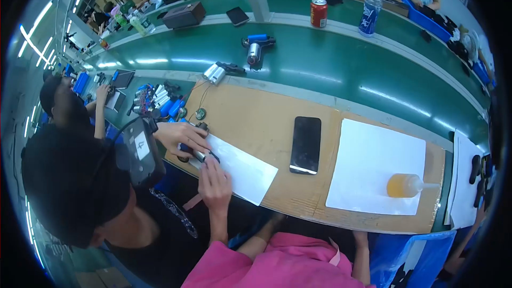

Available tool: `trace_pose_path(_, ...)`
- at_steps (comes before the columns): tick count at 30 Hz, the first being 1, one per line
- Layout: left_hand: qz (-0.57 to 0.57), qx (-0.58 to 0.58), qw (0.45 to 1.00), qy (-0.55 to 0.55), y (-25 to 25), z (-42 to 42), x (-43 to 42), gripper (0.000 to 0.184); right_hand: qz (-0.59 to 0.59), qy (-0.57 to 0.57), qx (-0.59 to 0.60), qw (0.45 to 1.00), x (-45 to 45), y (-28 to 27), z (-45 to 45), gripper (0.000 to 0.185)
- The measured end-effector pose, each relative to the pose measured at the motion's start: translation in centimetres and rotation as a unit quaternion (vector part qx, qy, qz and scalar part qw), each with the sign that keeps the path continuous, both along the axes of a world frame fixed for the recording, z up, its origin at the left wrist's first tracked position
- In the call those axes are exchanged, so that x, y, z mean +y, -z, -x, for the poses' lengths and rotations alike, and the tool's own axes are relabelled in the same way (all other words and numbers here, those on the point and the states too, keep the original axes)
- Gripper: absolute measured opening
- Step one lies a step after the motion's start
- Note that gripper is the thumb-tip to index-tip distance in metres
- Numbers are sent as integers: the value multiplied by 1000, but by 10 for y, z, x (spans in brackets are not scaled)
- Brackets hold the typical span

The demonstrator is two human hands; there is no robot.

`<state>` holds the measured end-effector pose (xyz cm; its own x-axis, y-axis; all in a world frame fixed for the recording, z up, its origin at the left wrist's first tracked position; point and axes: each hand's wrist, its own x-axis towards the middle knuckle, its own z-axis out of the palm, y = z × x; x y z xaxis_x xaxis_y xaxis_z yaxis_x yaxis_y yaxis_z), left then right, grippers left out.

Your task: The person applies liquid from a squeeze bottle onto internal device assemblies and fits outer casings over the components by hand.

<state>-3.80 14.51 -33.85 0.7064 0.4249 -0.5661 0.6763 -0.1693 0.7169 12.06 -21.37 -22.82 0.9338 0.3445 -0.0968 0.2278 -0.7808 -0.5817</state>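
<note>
My left forearm (255, 245) reaches from the pink sleeve to the table's front edge, and the hand beyond it is hidden. At the edge on the right, my right forearm (361, 258) likewise disappears beneath the tabletop. Above them, a black smartphone (305, 144) lies on the cardboard sheet (266, 112). To its right, a squeeze bottle of yellow liquid (404, 185) rests on its side on white paper (373, 154). Left of me, a co-worker's two hands (213, 181) hold a small silver-and-black cylindrical part (199, 156) over another white sheet (245, 173).
Motor assemblies (215, 73) with wires lie at the cardboard's back left, beside a pile of blue and silver parts (160, 98). A black gun-shaped device (257, 48) lies on the green surface. A red can (319, 13) and a water bottle (370, 13) stand behind.
</note>
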Motion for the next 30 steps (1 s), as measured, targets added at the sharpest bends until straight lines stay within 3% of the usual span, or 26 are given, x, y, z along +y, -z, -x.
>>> trace_pose_path(1, 30, 7, 999, 13, 9, 1, 7, 22, -7, 12, 19, 1000, 7, 5, 0, 50)
trace_pose_path(5, -80, -39, 994, 70, -21, 45, 51, 22, -108, 31, 261, 959, 56, -198, 6, 43)
trace_pose_path(8, -161, -101, 977, 98, -61, 54, 121, 23, -40, -57, 282, 957, 35, -275, 2, 48)
trace_pose_path(10, -208, -140, 961, 117, -97, 47, 198, 23, -157, -156, 426, 877, 16, -314, -10, 51)
trace_pose_path(12, -252, -177, 942, 135, -66, 22, 98, 23, -139, -110, 416, 892, -3, -351, -36, 52)
trace_pose_path(13, -277, -196, 929, 144, -54, 0, 37, 24, -138, -94, 353, 921, -22, -353, -50, 56)
trace_pose_path(15, -339, -235, 896, 166, -59, -11, 11, 24, -149, -12, 200, 968, -30, -350, -69, 65)
trace_pose_path(16, -346, -234, 893, 169, -82, -12, 13, 24, -159, 55, 113, 979, -20, -346, -80, 69)
trace_pose_path(18, -289, -117, 935, 166, -152, -16, 11, 29, -201, -5, 24, 979, 25, -355, -106, 75)
trace_pose_path(22, -213, -37, 943, 252, -262, -31, 28, 32, -260, -67, -8, 963, 64, -317, -139, 75)
trace_pose_path(23, -220, -31, 941, 256, -298, -42, 26, 32, -275, -74, 24, 958, 69, -303, -146, 73)
trace_pose_path(25, -89, 31, 953, 290, -366, -64, 15, 36, -302, -88, 88, 945, 72, -285, -155, 69)
trace_pose_path(26, -93, 37, 949, 297, -384, -71, 13, 36, -308, -79, 89, 944, 73, -285, -154, 69)
trace_pose_path(28, 172, 5, 921, 349, -412, -87, 15, 35, -306, -63, 88, 946, 78, -290, -148, 69)
trace_pose_path(29, 173, 10, 918, 357, -424, -94, 16, 35, -302, -55, 89, 947, 76, -291, -144, 69)
trace_pose_path(30, 225, -63, 925, 301, -436, -103, 20, 33, -304, -46, 88, 948, 74, -290, -143, 69)
